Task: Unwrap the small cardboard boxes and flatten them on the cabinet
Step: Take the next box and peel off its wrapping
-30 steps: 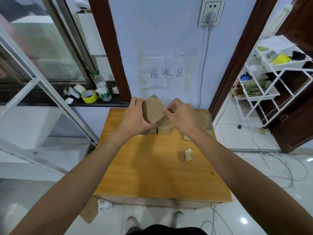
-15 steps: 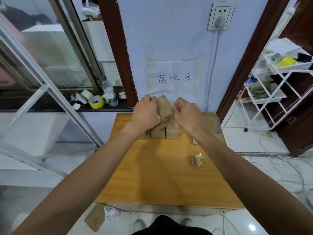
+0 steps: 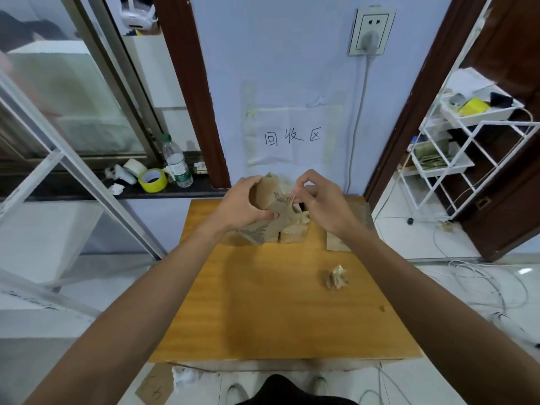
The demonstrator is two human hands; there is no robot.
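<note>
While left hand (image 3: pixel 244 204) grips the box (image 3: pixel 267 197) & right hand (image 3: pixel 320 204) pinches tape (image 3: pixel 292 198), peel slow w/ box braced so cardboard doesn't rip.

The cabinet (image 3: pixel 263 302) has a yellow wooden top that fills the centre of the view. At its 12 o'clock edge, the left hand (image 3: pixel 242 204) grips a small cardboard box (image 3: pixel 267 191), tilted and raised above the top. The right hand (image 3: pixel 324 206), at 3 o'clock of that box, pinches a tape strip (image 3: pixel 290 201) between thumb and forefinger. Further small boxes (image 3: pixel 293 233) rest on the top directly beneath the held one. A flattened cardboard piece (image 3: pixel 337 242) lies at 2 o'clock of the cabinet centre, partly under the right forearm. A crumpled tape wad (image 3: pixel 336 276) lies at 3 o'clock. A paper sign (image 3: pixel 292 135) hangs on the wall at 12 o'clock. A yellow tape roll (image 3: pixel 152 180) and a plastic bottle (image 3: pixel 176 162) stand on the ledge at 10 o'clock.
</note>
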